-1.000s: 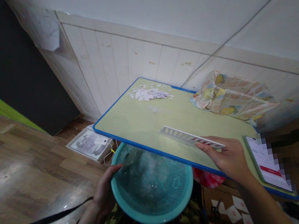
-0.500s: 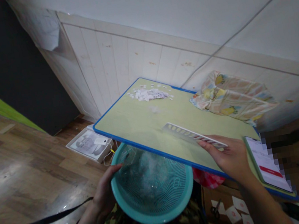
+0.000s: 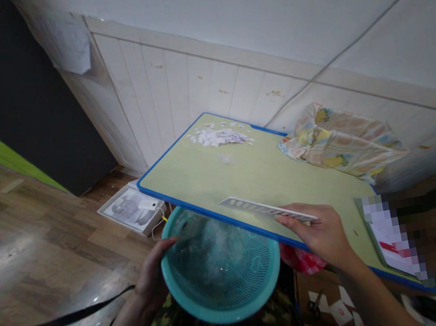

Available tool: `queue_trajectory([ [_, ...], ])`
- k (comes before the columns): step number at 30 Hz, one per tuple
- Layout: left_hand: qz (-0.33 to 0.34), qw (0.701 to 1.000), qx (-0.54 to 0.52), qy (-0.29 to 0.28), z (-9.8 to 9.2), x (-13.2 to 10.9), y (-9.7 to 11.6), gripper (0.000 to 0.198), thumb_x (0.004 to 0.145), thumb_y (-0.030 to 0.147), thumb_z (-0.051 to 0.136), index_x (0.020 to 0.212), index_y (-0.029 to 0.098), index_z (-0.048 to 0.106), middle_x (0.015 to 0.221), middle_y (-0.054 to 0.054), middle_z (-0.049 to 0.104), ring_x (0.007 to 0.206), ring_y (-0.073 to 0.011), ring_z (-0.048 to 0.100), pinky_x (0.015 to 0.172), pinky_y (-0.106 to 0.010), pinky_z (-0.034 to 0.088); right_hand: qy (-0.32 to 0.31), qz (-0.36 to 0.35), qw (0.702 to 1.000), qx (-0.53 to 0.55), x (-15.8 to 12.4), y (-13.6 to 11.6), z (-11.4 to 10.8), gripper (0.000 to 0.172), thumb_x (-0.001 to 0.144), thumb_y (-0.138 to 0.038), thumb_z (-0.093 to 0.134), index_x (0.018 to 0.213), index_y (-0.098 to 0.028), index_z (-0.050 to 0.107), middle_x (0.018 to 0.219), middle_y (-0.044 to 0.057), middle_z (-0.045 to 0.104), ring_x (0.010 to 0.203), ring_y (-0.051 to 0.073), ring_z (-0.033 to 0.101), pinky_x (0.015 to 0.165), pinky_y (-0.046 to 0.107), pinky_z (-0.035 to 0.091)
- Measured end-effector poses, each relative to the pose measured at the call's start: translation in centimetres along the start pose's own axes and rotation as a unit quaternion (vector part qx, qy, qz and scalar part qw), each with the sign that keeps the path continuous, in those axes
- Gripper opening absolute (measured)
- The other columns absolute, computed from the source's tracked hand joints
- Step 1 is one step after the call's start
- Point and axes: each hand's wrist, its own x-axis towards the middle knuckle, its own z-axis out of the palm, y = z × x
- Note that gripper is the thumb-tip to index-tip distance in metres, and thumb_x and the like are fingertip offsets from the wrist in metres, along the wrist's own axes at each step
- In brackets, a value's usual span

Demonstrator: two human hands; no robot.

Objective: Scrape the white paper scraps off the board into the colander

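My left hand (image 3: 153, 273) grips the left rim of a teal mesh basket (image 3: 221, 266) held under the near edge of a low green table with a blue border (image 3: 202, 171). Pale scraps lie inside the basket. My right hand (image 3: 318, 232) is closed on one end of a long white slotted strip (image 3: 260, 209) that lies flat on the table close to its near edge, just above the basket. A heap of small white paper scraps (image 3: 219, 136) sits at the table's far side.
A crumpled patterned cloth (image 3: 339, 144) lies at the table's far right by the white panelled wall. A blurred phone or card (image 3: 392, 242) rests at the right edge. On the wooden floor are a white box (image 3: 131, 209) and paper squares (image 3: 341, 310).
My right hand has slid the white strip left and toward the table's near edge, over the basket. The left hand and basket have stayed almost still.
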Motion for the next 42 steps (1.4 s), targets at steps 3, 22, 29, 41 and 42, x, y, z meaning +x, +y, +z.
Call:
queue_trajectory([
  [3,0.008,1.0,0.003,-0.001,-0.1,0.0,0.0,0.026,0.094,0.012,0.052,0.081,0.002,0.073,0.075,-0.018,0.073,0.06,-0.0231,0.07,0.064,-0.031,0.06,-0.018,0.003,1.0,0.008,0.0,-0.2,-0.2,0.013,0.085,-0.029,0.07,0.086,-0.024,0.082,0.083,0.003,0.08,0.072,0.022,0.076,0.068,0.031,0.062],
  [22,0.004,1.0,0.01,-0.014,-0.6,0.6,-0.2,0.021,0.093,0.013,0.053,0.096,0.003,0.071,0.077,-0.017,0.074,0.064,-0.0269,0.072,0.069,-0.037,0.062,0.096,0.058,0.991,-0.078,1.1,3.6,-0.5,0.025,0.085,-0.041,0.068,0.095,-0.021,0.081,0.092,0.006,0.08,0.081,0.026,0.077,0.077,0.037,0.062],
  [29,0.004,1.0,0.013,-0.012,-0.5,0.5,-0.2,0.021,0.093,0.013,0.052,0.096,0.003,0.071,0.077,-0.017,0.074,0.065,-0.0268,0.072,0.068,-0.036,0.062,0.042,0.06,0.997,-0.032,0.5,2.3,-0.7,0.021,0.084,-0.039,0.071,0.089,-0.022,0.082,0.087,0.005,0.08,0.078,0.026,0.077,0.075,0.035,0.062],
  [41,0.014,1.0,0.005,-0.02,-0.6,0.5,-0.2,0.026,0.093,0.013,0.052,0.086,0.002,0.075,0.08,-0.019,0.074,0.065,-0.0258,0.071,0.069,-0.035,0.062,-0.016,0.035,0.999,-0.014,-0.2,0.1,-1.1,0.019,0.086,-0.039,0.07,0.086,-0.024,0.082,0.084,0.004,0.08,0.073,0.025,0.077,0.068,0.033,0.063],
  [42,0.014,1.0,0.004,-0.018,-0.5,0.4,-0.2,0.027,0.094,0.013,0.052,0.085,0.002,0.075,0.079,-0.018,0.073,0.063,-0.025,0.071,0.067,-0.034,0.061,-0.02,0.028,0.999,-0.014,-0.4,-0.1,-1.2,0.019,0.086,-0.038,0.07,0.085,-0.024,0.082,0.083,0.004,0.08,0.071,0.025,0.077,0.067,0.033,0.063],
])
